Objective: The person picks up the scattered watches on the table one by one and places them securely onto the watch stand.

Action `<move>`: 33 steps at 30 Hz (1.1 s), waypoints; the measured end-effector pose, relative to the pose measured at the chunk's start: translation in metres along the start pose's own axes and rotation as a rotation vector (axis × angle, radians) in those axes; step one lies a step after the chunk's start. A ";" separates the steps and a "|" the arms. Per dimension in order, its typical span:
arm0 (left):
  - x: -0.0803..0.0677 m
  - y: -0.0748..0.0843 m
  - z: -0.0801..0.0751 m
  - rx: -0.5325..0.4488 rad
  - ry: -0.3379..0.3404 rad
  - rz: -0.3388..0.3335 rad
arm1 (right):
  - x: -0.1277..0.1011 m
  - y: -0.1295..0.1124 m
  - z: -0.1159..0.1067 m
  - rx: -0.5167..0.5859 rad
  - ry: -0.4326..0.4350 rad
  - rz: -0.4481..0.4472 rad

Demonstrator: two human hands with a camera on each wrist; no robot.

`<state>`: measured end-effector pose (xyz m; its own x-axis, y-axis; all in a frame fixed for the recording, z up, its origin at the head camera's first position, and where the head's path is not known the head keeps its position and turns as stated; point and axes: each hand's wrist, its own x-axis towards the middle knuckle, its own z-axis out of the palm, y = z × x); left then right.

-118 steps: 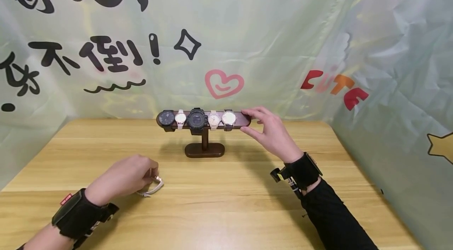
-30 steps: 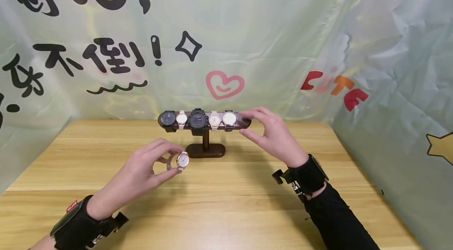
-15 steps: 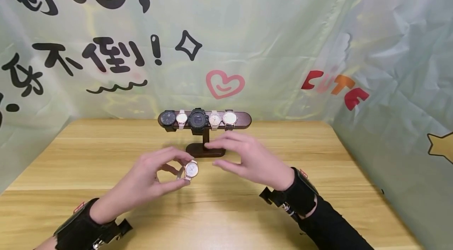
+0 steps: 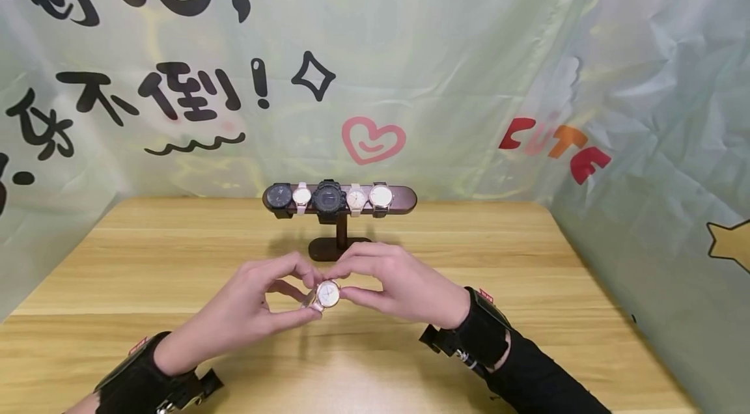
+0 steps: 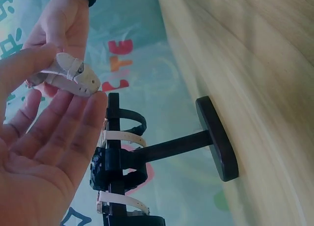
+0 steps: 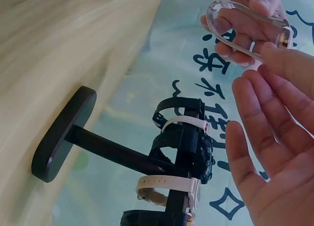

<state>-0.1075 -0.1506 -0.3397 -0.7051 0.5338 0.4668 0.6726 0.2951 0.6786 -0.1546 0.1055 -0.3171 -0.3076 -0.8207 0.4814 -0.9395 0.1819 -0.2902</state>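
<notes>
A wooden table (image 4: 527, 284) is backed by a printed backdrop (image 4: 445, 43); a dark T-shaped watch stand (image 4: 340, 225) carrying five watches is set near its far edge; in front of it, above the table, a pale-strapped watch (image 4: 327, 294) is pinched between thumb and fingers of the left hand (image 4: 246, 310), and its case is also pinched by the right hand (image 4: 398, 287).

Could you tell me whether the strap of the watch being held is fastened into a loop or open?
Fastened: the pale watch forms a closed loop in the right wrist view, pinched between both hands.
</notes>
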 end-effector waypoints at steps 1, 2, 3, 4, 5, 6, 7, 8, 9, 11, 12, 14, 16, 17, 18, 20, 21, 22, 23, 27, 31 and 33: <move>0.000 0.000 0.000 -0.008 -0.005 -0.005 | 0.000 0.000 0.000 0.006 0.001 0.000; 0.000 0.000 0.000 -0.016 -0.011 -0.010 | 0.000 0.001 0.000 0.011 0.000 -0.001; -0.001 0.000 0.000 -0.025 -0.016 -0.015 | 0.000 0.001 0.000 0.016 -0.001 0.001; -0.001 0.000 -0.001 -0.029 -0.021 -0.014 | 0.000 0.001 0.000 0.023 -0.004 0.002; -0.001 0.000 -0.001 -0.034 -0.023 -0.013 | 0.000 0.001 0.000 0.031 -0.006 0.004; -0.001 0.000 -0.002 -0.034 -0.024 -0.008 | 0.000 0.002 -0.001 0.036 -0.007 0.006; -0.001 0.000 -0.002 -0.037 -0.022 -0.008 | 0.000 0.002 -0.001 0.041 -0.009 0.006; 0.000 0.000 -0.002 -0.038 -0.020 -0.006 | -0.001 0.002 -0.001 0.047 -0.012 0.007; 0.000 0.000 -0.002 -0.037 -0.015 -0.005 | -0.001 0.002 -0.001 0.052 -0.014 0.011; 0.000 0.001 -0.002 -0.035 -0.002 -0.003 | -0.001 0.002 -0.001 0.059 -0.014 0.016; 0.000 0.001 -0.002 -0.033 0.005 -0.004 | -0.002 0.002 -0.001 0.062 -0.013 0.021; 0.000 0.001 -0.001 -0.026 0.021 0.001 | -0.003 0.002 0.000 0.062 -0.006 0.029; 0.000 0.001 0.000 -0.016 0.043 0.012 | -0.003 0.002 0.001 0.059 0.008 0.032; 0.000 0.000 0.000 -0.010 0.057 0.023 | -0.003 0.001 0.001 0.062 0.017 0.036; 0.000 0.000 0.000 -0.001 0.075 0.043 | -0.003 0.001 0.002 0.068 0.027 0.038; 0.000 -0.001 0.001 0.007 0.107 0.067 | -0.003 0.001 0.003 0.081 0.045 0.043; 0.000 -0.002 0.002 0.013 0.126 0.086 | -0.003 0.001 0.004 0.091 0.055 0.047; 0.000 -0.002 0.002 0.016 0.143 0.109 | -0.003 0.000 0.004 0.100 0.066 0.052; 0.000 -0.003 0.003 0.016 0.158 0.131 | -0.002 0.000 0.005 0.111 0.078 0.058; 0.001 -0.002 0.005 0.001 0.201 0.217 | -0.001 -0.001 0.006 0.131 0.136 0.081; 0.003 -0.001 0.008 0.028 0.227 0.257 | -0.001 -0.002 0.007 0.167 0.193 0.113; 0.004 0.000 0.010 0.049 0.233 0.246 | -0.001 -0.003 0.008 0.181 0.216 0.135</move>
<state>-0.1077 -0.1405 -0.3434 -0.5490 0.3994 0.7342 0.8349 0.2205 0.5043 -0.1499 0.1014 -0.3235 -0.4709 -0.6578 0.5878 -0.8520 0.1663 -0.4964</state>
